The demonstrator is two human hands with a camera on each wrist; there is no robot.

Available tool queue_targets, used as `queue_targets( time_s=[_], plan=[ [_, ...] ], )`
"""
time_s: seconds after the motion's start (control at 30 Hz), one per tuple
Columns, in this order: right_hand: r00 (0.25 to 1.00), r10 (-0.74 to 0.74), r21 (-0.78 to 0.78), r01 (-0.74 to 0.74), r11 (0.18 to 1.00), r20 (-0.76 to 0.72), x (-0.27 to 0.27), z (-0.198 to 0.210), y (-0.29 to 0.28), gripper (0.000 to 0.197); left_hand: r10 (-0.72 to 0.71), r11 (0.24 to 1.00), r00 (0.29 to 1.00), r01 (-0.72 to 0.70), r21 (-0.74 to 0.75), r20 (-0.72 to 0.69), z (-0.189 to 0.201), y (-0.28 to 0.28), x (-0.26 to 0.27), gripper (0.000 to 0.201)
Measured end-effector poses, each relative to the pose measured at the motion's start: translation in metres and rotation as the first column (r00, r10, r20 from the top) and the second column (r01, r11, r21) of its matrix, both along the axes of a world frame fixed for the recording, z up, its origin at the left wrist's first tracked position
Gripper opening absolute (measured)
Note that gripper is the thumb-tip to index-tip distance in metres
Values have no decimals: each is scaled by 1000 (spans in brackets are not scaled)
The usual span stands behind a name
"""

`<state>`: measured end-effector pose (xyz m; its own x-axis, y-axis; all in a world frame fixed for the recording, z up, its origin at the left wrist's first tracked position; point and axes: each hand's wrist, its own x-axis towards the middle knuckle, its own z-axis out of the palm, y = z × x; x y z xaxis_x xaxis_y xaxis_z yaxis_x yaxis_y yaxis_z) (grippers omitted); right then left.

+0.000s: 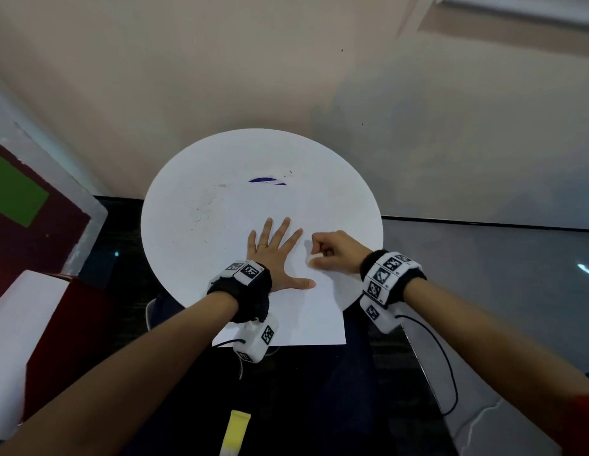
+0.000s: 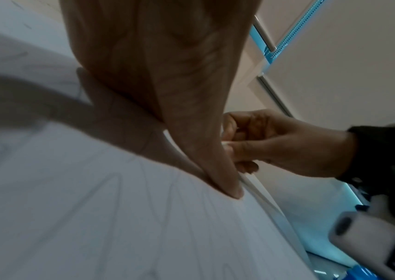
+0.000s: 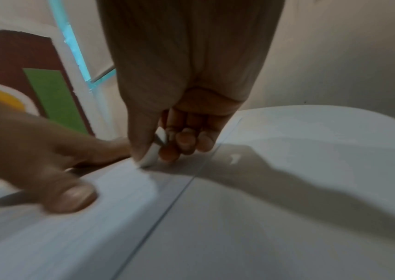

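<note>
Your left hand (image 1: 276, 261) lay flat on the paper (image 1: 306, 317), fingers straight and spread. It held nothing and simply pressed the sheet to the bench (image 1: 194, 199). The paper sat on the bench's 6 o'clock side, its near edge hanging past the rim.

Your right hand (image 1: 335, 250), at 3 o'clock from the left, had its fingers curled in. The thumb and forefinger pinched a small white eraser (image 3: 152, 152). The eraser's lower end touched the sheet near its 3 o'clock edge, just beside your left forefinger and thumb. Faint pencil lines (image 2: 167, 208) showed on the sheet in the left wrist view.

This looked like rubbing out, and the setup suited it, with the pinning hand close to the spot being worked. To do it well, you wanted short, light strokes running away from the left hand, toward 3 o'clock, so the sheet pulled taut instead of buckling. The work was best kept over the bench, since the overhang at 6 o'clock had nothing under it. A low grip on the eraser would have stopped it from bending.
</note>
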<state>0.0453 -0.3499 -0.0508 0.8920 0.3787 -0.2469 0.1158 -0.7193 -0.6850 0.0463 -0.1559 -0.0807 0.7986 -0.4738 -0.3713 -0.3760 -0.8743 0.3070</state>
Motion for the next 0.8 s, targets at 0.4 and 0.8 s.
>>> queue_targets(
  time_s=[0.4, 0.8],
  plan=[
    [987, -131, 16, 130, 991, 94, 12, -4, -8, 25, -11, 1000, 999, 11, 9, -34, 3, 1, 1, 115],
    [1000, 26, 18, -26, 1000, 6, -9, -5, -12, 31, -44, 999, 999, 44, -4, 0, 2, -20, 6, 115]
  ],
)
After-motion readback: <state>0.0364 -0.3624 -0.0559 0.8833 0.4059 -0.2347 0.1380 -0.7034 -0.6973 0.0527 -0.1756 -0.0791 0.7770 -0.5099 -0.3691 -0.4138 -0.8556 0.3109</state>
